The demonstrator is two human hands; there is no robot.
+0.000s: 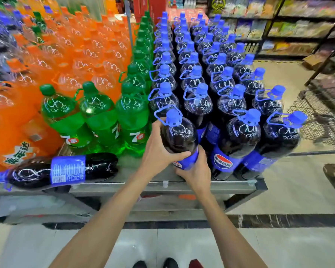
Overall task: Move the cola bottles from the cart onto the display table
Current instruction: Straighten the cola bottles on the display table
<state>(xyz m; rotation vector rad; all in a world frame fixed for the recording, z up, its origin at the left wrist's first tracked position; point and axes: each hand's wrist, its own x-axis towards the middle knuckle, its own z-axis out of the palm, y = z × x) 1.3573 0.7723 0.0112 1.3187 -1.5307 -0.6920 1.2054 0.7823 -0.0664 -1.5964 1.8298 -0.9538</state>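
Both on it now: my left grip [159,149] wraps the glossy dark shoulder of the cola bottle [179,136], and my right grip [196,171] clasps its blue label. It's smooth plastic with a blue handled cap, at the desk's [230,185] front edge, with green 7-Up bottles [103,120] to the left and a bare metal strip between.

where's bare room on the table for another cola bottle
One bare patch: front strip of the display table, bordered by the green bottles, the lying cola bottle and the left hand. The cola rows right of the held bottle stand packed.
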